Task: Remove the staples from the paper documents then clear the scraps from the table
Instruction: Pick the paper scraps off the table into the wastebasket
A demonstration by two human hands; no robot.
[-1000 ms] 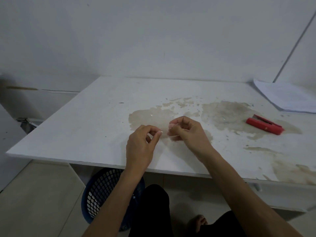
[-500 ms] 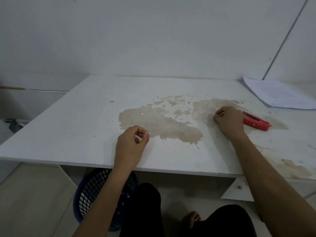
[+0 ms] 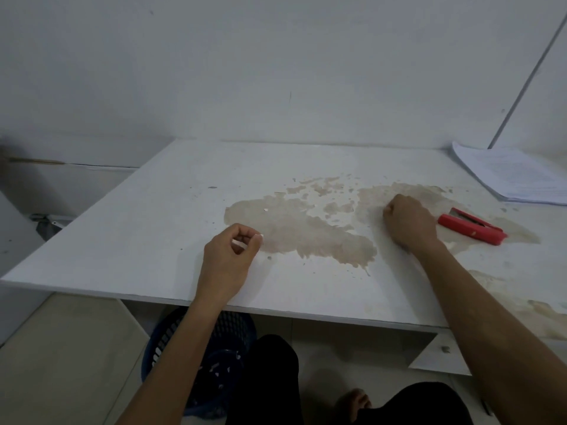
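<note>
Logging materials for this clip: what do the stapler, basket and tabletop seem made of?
Stapler: red body, probably matte plastic, with a grey metal-looking strip on top. Basket: blue lattice wall, likely moulded plastic. Tabletop: white laminate-like board, matte, with brown patches, stained or worn.

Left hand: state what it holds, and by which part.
The left hand pinches a small white scrap between thumb and fingers; which part of it cannot be told.

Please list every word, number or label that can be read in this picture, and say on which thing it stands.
None can be read.
Stack of papers: faint printed lines, too blurred to read.
Red staple remover: no lettering visible.
Table: stains only, no text.
</note>
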